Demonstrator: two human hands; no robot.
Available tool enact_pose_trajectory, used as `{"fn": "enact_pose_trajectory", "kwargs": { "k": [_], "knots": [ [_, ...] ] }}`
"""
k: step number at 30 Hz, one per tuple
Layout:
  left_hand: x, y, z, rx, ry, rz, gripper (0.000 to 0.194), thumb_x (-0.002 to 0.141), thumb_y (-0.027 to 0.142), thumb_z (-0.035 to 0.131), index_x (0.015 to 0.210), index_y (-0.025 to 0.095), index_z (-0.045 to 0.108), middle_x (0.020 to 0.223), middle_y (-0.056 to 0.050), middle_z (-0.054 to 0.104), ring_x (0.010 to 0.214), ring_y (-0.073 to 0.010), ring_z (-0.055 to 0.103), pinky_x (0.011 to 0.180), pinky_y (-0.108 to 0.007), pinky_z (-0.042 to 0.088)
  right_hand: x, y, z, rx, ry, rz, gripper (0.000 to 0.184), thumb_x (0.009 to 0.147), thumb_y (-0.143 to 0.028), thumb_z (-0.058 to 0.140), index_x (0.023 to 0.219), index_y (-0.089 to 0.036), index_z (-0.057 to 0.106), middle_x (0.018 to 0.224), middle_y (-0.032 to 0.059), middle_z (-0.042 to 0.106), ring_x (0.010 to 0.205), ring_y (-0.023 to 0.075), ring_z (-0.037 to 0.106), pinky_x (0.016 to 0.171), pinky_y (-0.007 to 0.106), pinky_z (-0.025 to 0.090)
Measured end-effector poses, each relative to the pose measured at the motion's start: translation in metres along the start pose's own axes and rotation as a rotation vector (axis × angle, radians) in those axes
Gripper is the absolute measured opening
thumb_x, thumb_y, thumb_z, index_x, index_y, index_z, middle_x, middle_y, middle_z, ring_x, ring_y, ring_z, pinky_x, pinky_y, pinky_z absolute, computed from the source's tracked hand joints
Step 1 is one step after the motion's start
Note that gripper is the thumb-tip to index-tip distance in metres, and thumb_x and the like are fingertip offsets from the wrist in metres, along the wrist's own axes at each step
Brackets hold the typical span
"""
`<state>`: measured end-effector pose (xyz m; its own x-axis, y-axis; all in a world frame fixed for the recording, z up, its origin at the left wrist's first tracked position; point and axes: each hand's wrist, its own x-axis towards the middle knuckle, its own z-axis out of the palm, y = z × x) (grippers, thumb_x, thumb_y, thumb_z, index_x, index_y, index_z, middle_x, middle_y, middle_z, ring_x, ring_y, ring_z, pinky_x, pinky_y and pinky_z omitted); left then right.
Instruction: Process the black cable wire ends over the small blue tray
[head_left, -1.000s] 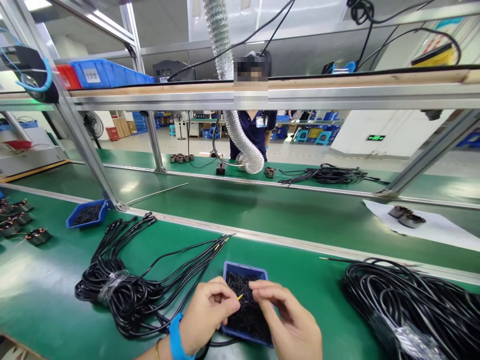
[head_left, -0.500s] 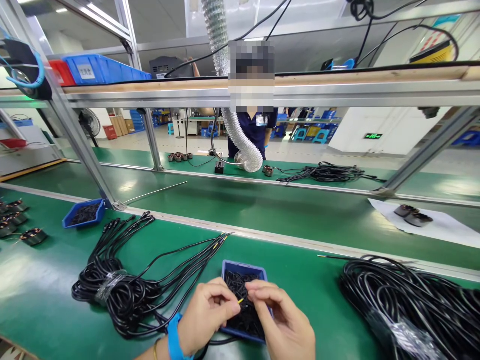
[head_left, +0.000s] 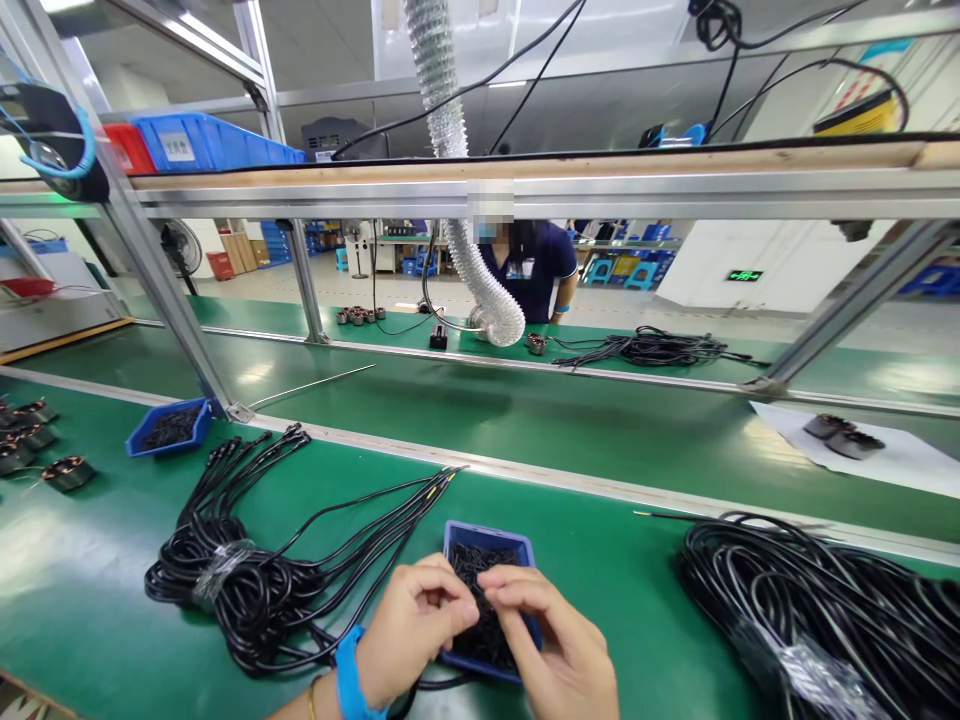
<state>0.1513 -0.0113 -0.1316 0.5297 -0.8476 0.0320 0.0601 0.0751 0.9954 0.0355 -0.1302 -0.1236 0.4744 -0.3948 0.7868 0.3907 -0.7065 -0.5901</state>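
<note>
Over a blue bin (head_left: 491,528) of small black tube-like pieces (head_left: 487,640), both hands meet with fingertips nearly touching. My left hand (head_left: 420,620), with a blue wristband, pinches the end of a black cable, part of which (head_left: 446,685) shows below the wrist. Its yellow tip is now hidden between the fingers. My right hand (head_left: 555,630) is closed in a pinch facing the left one; what it holds is too small and covered to make out.
Bundled black cables (head_left: 247,590) lie on the left, and a larger coil (head_left: 832,600) on the right. Another blue bin (head_left: 169,428) and copper-wound stators (head_left: 67,472) are farther left. A metal frame rail (head_left: 525,478) crosses behind. A person (head_left: 536,265) stands across the bench.
My right hand has shifted slightly left, against my left fingertips, and the yellow tip has gone out of sight. The person opposite has leaned down and to the right.
</note>
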Motion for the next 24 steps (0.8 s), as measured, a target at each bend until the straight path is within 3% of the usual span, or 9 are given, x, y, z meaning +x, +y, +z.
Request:
{"fn": "enact_pose_trajectory", "kwargs": {
  "k": [5, 7, 11, 16, 21, 24],
  "knots": [
    [0.000, 0.001, -0.002, 0.018, -0.002, 0.018, 0.026, 0.075, 0.037, 0.074, 0.074, 0.011, 0.069, 0.079, 0.001, 0.052, 0.050, -0.0029, 0.047, 0.044, -0.019, 0.033, 0.006, -0.002, -0.007, -0.008, -0.105, 0.063, 0.021, 0.090, -0.013, 0.064, 0.104, -0.028, 0.068, 0.088, -0.0028, 0.078, 0.075, 0.0092, 0.074, 0.073, 0.011, 0.059],
    [0.000, 0.003, -0.003, 0.011, -0.007, 0.028, 0.020, 0.075, 0.030, 0.069, 0.082, 0.011, 0.071, 0.081, 0.000, 0.052, 0.055, -0.0041, 0.048, 0.047, -0.019, 0.036, 0.008, 0.000, -0.011, -0.030, -0.144, 0.071, 0.019, 0.087, -0.015, 0.068, 0.101, -0.028, 0.070, 0.086, -0.0027, 0.076, 0.073, 0.0091, 0.073, 0.070, 0.011, 0.059],
    [-0.002, 0.004, -0.002, -0.069, -0.009, -0.039, 0.037, 0.068, 0.024, 0.066, 0.104, 0.012, 0.062, 0.084, -0.001, 0.056, 0.062, -0.0069, 0.053, 0.052, -0.019, 0.042, 0.009, 0.003, -0.012, 0.011, -0.208, 0.170, 0.012, 0.087, -0.016, 0.065, 0.094, -0.025, 0.069, 0.082, -0.0023, 0.075, 0.071, 0.0083, 0.072, 0.069, 0.009, 0.057],
    [-0.001, 0.001, 0.000, -0.103, 0.002, -0.051, 0.038, 0.066, 0.028, 0.071, 0.096, 0.015, 0.052, 0.080, 0.001, 0.059, 0.058, -0.0074, 0.056, 0.048, -0.017, 0.042, 0.009, 0.003, -0.010, 0.010, -0.293, 0.169, 0.007, 0.088, -0.019, 0.063, 0.086, -0.023, 0.068, 0.082, -0.0015, 0.074, 0.073, 0.0079, 0.070, 0.069, 0.010, 0.056],
    [-0.004, -0.005, 0.006, -0.141, -0.032, -0.072, 0.043, 0.068, 0.037, 0.077, 0.091, 0.018, 0.046, 0.077, 0.003, 0.057, 0.050, -0.0067, 0.055, 0.043, -0.018, 0.041, 0.011, 0.000, -0.017, -0.032, -0.393, 0.069, 0.010, 0.091, -0.020, 0.063, 0.094, -0.027, 0.070, 0.085, -0.0038, 0.075, 0.075, 0.0060, 0.070, 0.073, 0.009, 0.054],
    [-0.010, 0.005, 0.004, -0.072, -0.088, -0.064, 0.039, 0.070, 0.036, 0.076, 0.090, 0.018, 0.048, 0.073, 0.003, 0.060, 0.055, -0.0109, 0.060, 0.052, -0.023, 0.047, 0.007, 0.009, -0.026, -0.019, -0.458, 0.064, 0.012, 0.093, -0.021, 0.060, 0.095, -0.028, 0.071, 0.085, -0.0032, 0.075, 0.076, 0.0066, 0.070, 0.074, 0.011, 0.053]
  ]
}}
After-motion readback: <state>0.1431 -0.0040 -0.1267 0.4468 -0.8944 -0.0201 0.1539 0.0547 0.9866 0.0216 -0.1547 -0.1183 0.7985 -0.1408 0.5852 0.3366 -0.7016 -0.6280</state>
